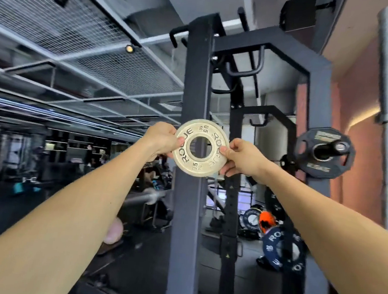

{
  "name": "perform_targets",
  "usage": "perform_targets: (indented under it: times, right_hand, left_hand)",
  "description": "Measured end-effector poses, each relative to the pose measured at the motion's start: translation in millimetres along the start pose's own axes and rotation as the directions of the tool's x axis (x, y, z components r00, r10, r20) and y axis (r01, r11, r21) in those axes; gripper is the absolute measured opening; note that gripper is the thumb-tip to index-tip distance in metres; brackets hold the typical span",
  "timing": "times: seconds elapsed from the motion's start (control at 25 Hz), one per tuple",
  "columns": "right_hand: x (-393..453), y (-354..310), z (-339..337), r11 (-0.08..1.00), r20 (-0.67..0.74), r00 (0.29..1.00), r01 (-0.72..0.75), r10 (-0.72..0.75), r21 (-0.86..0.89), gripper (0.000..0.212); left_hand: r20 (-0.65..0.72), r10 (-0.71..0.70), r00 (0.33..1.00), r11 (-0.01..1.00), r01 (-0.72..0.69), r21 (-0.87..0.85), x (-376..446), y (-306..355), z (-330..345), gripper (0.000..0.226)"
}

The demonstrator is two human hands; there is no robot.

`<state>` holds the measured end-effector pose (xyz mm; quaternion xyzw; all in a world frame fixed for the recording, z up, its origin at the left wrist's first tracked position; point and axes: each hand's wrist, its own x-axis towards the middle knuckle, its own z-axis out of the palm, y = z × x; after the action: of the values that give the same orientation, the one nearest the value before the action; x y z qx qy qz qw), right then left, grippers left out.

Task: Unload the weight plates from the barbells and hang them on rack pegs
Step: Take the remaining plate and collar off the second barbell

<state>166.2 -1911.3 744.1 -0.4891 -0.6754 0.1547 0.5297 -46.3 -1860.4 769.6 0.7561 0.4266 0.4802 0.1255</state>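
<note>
1. The left hand (162, 140) pinches the left rim of a small pale plate (200, 147), thumb on its face, fingers behind.
2. The right hand (241, 157) pinches the right rim the same way.
3. The plate is held up at the centre of the frame, upright, face toward the camera, in front of a dark rack post (199, 79).
4. At right of the frame, a black plate (323, 160) hangs on a peg (333, 147).
5. At lower right, a blue plate (281, 248) sits low on the rack.
</note>
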Motion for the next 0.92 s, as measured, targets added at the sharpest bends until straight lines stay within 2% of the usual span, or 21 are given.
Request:
perform_targets:
  times: [0.16,0.44,0.68,0.92]
  right_hand:
    - [36.7,-14.7,100.1,0.997,0.058,0.998,0.023,-0.028,0.08,0.019]
    - [90.1,-24.9,235.7,0.993,0.13,0.99,0.037,-0.052,0.114,0.016]
    - [133.7,-18.7,296.1,0.994,0.176,0.984,0.023,-0.041,0.103,0.02]
    - [188.4,0.2,342.9,0.996,0.151,0.987,0.033,-0.045,0.083,0.017]
  left_hand:
    - [-0.047,-0.009,0.999,0.991,0.015,0.13,6.3,-70.3,-73.8,0.017]
    - [-0.069,-0.082,0.994,0.986,0.091,0.142,20.5,-181.9,-155.5,0.015]
    - [-0.086,-0.144,0.986,0.978,0.155,0.142,48.3,-247.4,-178.2,0.017]
    - [-0.082,-0.107,0.991,0.987,0.116,0.111,105.7,-313.2,-184.5,0.012]
